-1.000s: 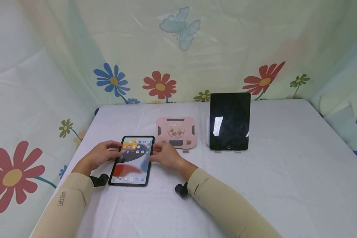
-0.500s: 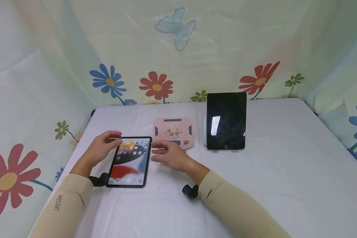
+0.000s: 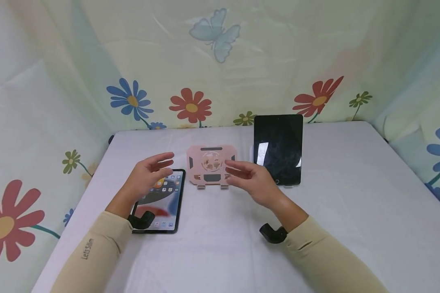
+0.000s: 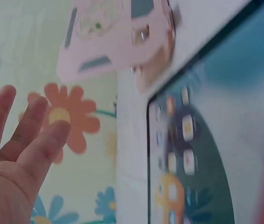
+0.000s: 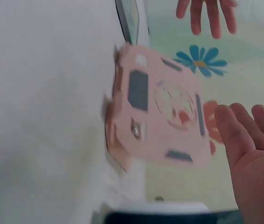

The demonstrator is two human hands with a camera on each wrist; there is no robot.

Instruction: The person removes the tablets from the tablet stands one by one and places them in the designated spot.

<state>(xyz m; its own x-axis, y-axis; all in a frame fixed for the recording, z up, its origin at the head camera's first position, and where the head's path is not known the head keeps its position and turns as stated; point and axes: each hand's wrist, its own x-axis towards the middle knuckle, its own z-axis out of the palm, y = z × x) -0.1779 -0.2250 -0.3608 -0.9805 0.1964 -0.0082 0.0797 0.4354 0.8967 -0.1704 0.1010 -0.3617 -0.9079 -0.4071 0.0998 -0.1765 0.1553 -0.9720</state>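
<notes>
A tablet with a lit home screen (image 3: 168, 203) lies on the table at the left. Above its upper part hovers my left hand (image 3: 142, 184), fingers extended and holding nothing; the wrist hides the tablet's lower left corner. To the tablet's right stands a pink tablet stand (image 3: 211, 156) with grey pads and a round cut-out, tilted back. My right hand (image 3: 254, 183) is in the air near the stand's right edge, its fingers loosely extended with nothing in them. In the left wrist view, the lit tablet (image 4: 216, 130) and the pink stand are blurred.
A second tablet with a dark screen (image 3: 278, 146) stands upright on a holder at the back right, partly behind my right hand. White cloth covers the table (image 3: 212, 244). A flowered curtain (image 3: 278, 49) hangs behind and on both sides.
Both hands have let go of the lit tablet's sides. My right hand has moved right, past the pink stand; my left has lifted and shifted right over the tablet, which stays flat.
</notes>
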